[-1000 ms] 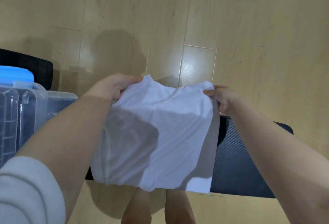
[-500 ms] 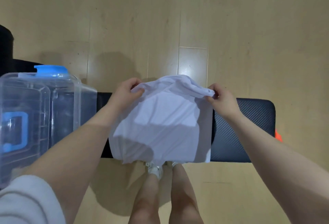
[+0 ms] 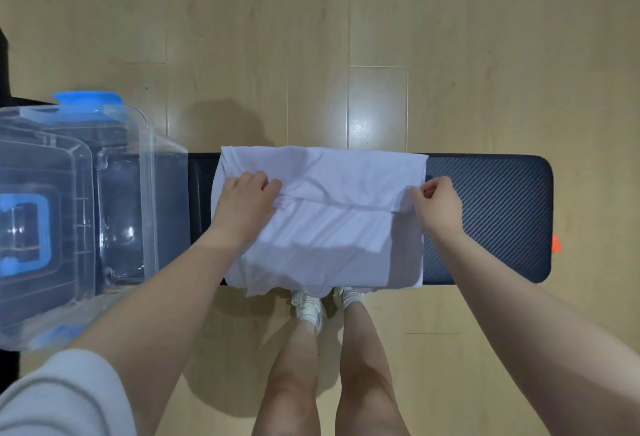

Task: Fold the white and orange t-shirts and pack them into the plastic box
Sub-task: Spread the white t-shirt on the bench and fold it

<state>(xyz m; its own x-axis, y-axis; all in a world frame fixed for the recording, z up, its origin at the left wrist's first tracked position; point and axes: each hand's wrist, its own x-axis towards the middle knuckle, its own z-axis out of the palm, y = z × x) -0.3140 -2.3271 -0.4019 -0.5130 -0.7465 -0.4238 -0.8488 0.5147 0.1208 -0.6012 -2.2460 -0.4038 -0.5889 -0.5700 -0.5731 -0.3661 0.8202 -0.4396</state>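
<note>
The white t-shirt (image 3: 325, 214) lies folded across the middle of a dark padded bench (image 3: 491, 217), its near edge hanging a little over the bench's front. My left hand (image 3: 247, 198) grips the folded edge on the shirt's left side. My right hand (image 3: 440, 202) pinches the same folded edge at the shirt's right side. The clear plastic box (image 3: 117, 193) with blue latches stands on the bench's left end, beside my left forearm. A small scrap of orange (image 3: 556, 244) shows past the bench's right end; I cannot tell what it is.
Light wooden floor (image 3: 311, 37) surrounds the bench. My legs and white shoes (image 3: 308, 307) stand right at the bench's near edge. A dark object (image 3: 5, 65) sits at the far left edge.
Both hands have lowered the white shirt from the air onto the bench and folded its far part over toward me. The view has tilted down, showing the whole bench and box.
</note>
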